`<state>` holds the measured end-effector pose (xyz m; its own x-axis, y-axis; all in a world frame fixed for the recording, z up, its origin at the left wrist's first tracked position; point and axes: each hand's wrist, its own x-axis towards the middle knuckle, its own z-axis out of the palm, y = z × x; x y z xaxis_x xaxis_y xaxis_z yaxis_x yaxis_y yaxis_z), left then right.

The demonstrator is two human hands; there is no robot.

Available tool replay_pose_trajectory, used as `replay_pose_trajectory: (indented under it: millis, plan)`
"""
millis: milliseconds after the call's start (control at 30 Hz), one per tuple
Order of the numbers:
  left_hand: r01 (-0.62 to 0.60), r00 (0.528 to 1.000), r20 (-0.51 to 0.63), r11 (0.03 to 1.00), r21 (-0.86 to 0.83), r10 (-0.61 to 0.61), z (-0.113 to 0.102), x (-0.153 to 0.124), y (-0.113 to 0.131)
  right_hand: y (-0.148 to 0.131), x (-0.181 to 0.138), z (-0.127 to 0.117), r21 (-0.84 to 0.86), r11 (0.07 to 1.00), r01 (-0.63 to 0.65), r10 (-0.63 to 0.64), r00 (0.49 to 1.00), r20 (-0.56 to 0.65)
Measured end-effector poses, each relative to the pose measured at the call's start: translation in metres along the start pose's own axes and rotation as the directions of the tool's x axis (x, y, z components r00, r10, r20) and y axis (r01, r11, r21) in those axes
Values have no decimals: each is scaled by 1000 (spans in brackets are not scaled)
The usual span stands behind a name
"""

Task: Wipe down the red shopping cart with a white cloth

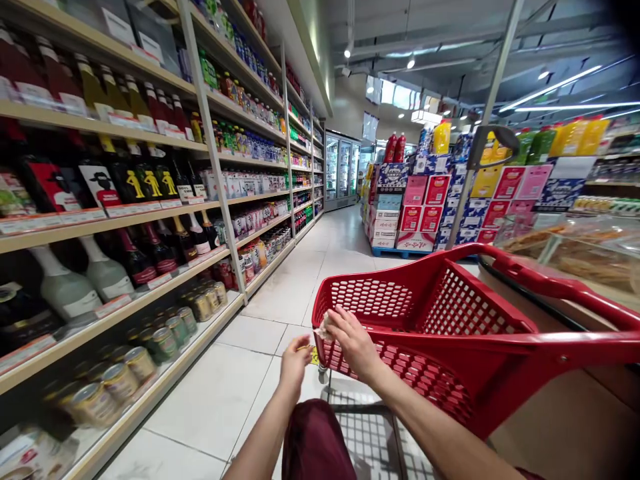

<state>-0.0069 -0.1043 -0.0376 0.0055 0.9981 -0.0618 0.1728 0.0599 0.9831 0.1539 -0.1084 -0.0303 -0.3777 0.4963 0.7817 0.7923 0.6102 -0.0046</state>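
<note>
A red plastic shopping cart (pixel 480 360) with perforated sides stands in front of me, angled to the right. My right hand (pixel 354 343) is at its near left corner, fingers closed over a crumpled whitish cloth or tissue (pixel 325 327) against the rim. Just left of that corner, my left hand (pixel 296 363) hovers apart from the cart with curled fingers. Whether anything small lies between those fingertips is too unclear to make out. Part of a yellow label (pixel 315 355) shows between the hands, low by the cart's corner.
Along the left runs a long shelf (pixel 165 223) of bottles and cans. Stacked drink boxes (pixel 420 210) on a blue pallet stand ahead. A metal pole (pixel 483 127) rises behind the cart, near a counter with packaged food (pixel 575 250). Tiled floor (pixel 300 280) leads to glass-door fridges (pixel 343 167).
</note>
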Motion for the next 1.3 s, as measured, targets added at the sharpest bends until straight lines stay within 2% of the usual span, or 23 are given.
replay_pose_trajectory:
  millis: [67, 167, 233, 333, 400, 467, 600, 700, 800, 833, 900, 967, 1033, 1133, 1200, 1300]
  plan:
    - [19, 995, -103, 997, 75, -11, -13, 11, -9, 0, -8, 20, -40, 994, 103, -98, 990, 104]
    - [14, 995, -105, 988, 155, 3, -19, 13, -25, -9, -49, 45, -33, 978, 208, -191, 941, 280]
    - [-1, 996, -90, 980, 200, 19, -16, 11, -34, -15, -69, 48, -36, 976, 213, -190, 927, 324]
    - [-30, 993, -102, 964, 264, 59, -8, 11, -36, -13, -54, 33, -83, 982, 171, -146, 958, 247]
    - [-74, 988, -107, 949, 306, 111, -3, 16, -30, -6, -32, 23, -155, 985, 77, -53, 986, 157]
    - [-138, 980, -90, 928, 347, 179, 1, 20, -19, 0, -25, 21, -169, 982, 83, -54, 985, 164]
    - [-269, 950, -29, 865, 425, 309, 5, 24, 0, 1, -56, 30, -95, 966, 242, -208, 937, 279]
    - [-326, 928, -8, 825, 462, 372, 10, 24, 5, 2, -61, 22, -131, 968, 213, -189, 966, 178]
    - [-422, 875, 33, 726, 543, 483, 21, 23, 2, 8, -47, 9, -206, 970, 132, -134, 991, 4]
    - [-463, 848, 66, 672, 578, 527, 25, 23, 0, 10, -47, 8, -221, 967, 130, -137, 990, -17]
    - [-532, 799, 157, 560, 635, 581, 30, 21, -3, 11, -58, 10, -223, 959, 176, -172, 984, 39]
    - [-563, 782, 237, 489, 666, 577, 34, 18, -5, 11, -73, 11, -199, 953, 229, -204, 969, 137]
    - [-566, 784, 284, 448, 692, 552, 36, 15, -2, 12, -79, 6, -200, 956, 214, -181, 969, 169]
    - [-564, 789, 316, 416, 713, 527, 43, 12, 8, 21, -68, -9, -266, 956, 119, -108, 993, 56]
    - [-584, 782, 362, 394, 710, 507, 49, 11, 16, 26, -63, -15, -296, 950, 99, -106, 994, -8]
    - [-623, 766, 449, 360, 694, 460, 56, 10, 24, 26, -77, -13, -274, 948, 160, -151, 987, 55]
